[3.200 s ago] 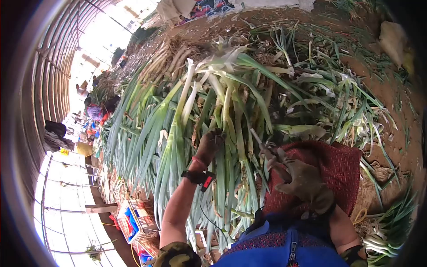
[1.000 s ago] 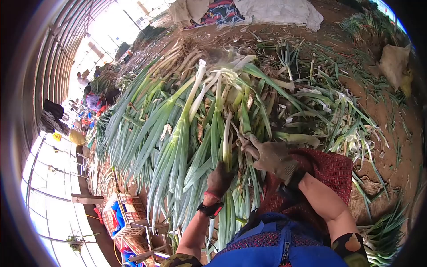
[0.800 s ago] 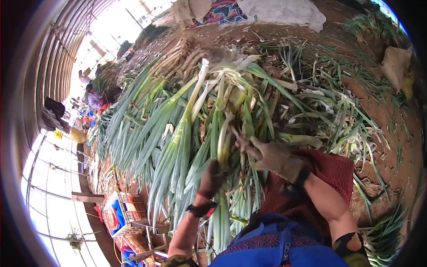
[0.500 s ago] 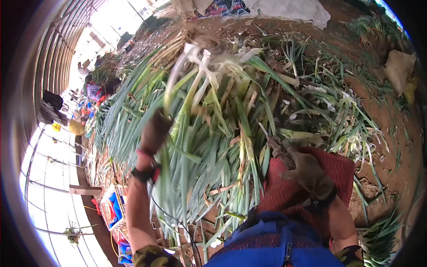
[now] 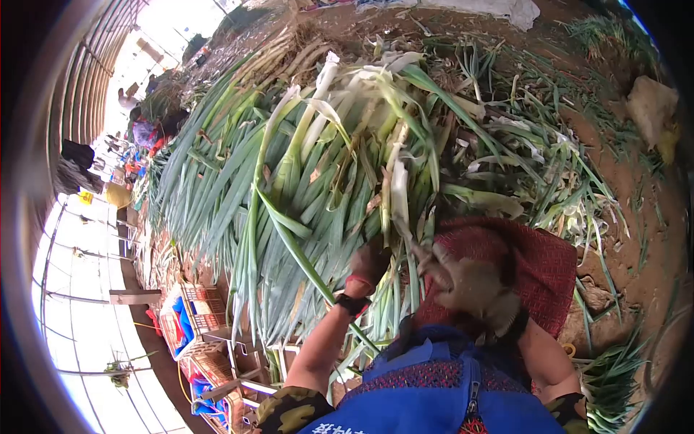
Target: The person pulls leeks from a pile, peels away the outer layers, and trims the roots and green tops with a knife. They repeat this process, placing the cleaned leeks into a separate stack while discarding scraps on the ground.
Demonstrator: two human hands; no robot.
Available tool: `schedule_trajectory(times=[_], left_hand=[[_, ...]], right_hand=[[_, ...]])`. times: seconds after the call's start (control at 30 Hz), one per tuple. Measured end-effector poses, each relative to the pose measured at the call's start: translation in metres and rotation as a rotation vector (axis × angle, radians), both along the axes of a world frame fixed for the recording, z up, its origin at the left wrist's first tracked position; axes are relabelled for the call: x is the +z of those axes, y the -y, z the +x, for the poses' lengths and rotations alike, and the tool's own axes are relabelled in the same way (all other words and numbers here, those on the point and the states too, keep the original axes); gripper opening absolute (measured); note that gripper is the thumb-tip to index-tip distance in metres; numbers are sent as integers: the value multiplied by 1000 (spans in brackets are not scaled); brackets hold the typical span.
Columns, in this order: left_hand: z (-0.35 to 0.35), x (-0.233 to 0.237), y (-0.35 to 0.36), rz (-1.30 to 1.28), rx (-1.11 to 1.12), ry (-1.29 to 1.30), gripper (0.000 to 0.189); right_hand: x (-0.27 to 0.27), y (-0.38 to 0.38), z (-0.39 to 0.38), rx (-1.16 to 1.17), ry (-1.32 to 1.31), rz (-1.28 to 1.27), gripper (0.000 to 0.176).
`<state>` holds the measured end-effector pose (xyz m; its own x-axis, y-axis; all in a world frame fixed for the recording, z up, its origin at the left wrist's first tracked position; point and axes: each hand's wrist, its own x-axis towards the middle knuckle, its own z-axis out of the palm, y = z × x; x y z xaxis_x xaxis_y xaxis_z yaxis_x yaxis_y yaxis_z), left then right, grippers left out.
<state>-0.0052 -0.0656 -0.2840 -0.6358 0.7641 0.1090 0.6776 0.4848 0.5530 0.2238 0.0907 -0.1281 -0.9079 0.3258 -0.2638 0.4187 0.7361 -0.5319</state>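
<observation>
A big pile of long green leeks (image 5: 303, 173) lies in front of me, white ends pointing away. My left hand (image 5: 370, 262), in a dark glove with a black wrist strap, reaches into the near edge of the pile and closes around a leek stalk (image 5: 398, 197) with a pale shaft. My right hand (image 5: 468, 287), in a worn tan glove, rests with curled fingers on a red patterned cloth (image 5: 543, 259) over my lap, right next to the left hand. It is blurred, so what it holds is unclear.
Trimmed leaves and peelings (image 5: 557, 159) litter the dirt floor on the right. A tan sack (image 5: 650, 108) lies far right. More leeks (image 5: 614, 376) lie at lower right. Plastic crates (image 5: 195, 340) stand at lower left. Other people (image 5: 144, 134) work far left by the greenhouse wall.
Half a second ago my left hand was raised up and left with a leek over the pile. It has come back down to the stalks by my lap. The right hand barely moved.
</observation>
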Motion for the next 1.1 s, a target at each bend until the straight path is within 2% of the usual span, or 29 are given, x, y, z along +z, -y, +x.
schedule_trajectory(times=[0.03,0.13,0.27,0.3,0.37,0.4,0.43,0.5,0.53,0.67,0.77,0.87,0.97,1.07,1.1], left_hand=[[7,-7,1,62,63,0,27],[26,-24,-13,38,248,-45,33],[31,-18,-30,-158,392,140,43],[26,-33,-28,-155,421,98,46],[16,-36,-26,-210,366,156,44],[12,-31,-26,-236,336,186,43],[14,-20,-25,-193,310,156,35],[5,-26,-17,-18,299,320,31],[4,-10,-14,66,294,400,29],[12,31,-1,134,288,329,29],[19,66,4,-13,334,213,29],[18,59,14,-112,303,94,28],[20,61,24,-118,330,90,27],[23,62,30,-90,325,127,28],[24,66,33,-81,319,140,28]], right_hand=[[-1,5,4,64,40,-46,95],[-14,11,3,46,18,1,97],[-3,6,-14,-51,32,76,100],[-4,7,-15,-6,29,45,100],[-6,11,-14,84,24,-13,99],[-7,9,-14,44,17,11,98],[-7,8,-13,4,13,34,98],[-7,2,-9,-65,-22,67,97],[-7,-3,-5,-95,-53,76,97],[24,6,3,-41,-22,21,94],[12,22,7,82,-54,1,98],[8,13,-10,-83,-18,84,96],[-5,3,-13,-88,-185,82,95],[15,12,-15,47,-55,-25,94],[12,11,-17,28,-75,-12,92]])
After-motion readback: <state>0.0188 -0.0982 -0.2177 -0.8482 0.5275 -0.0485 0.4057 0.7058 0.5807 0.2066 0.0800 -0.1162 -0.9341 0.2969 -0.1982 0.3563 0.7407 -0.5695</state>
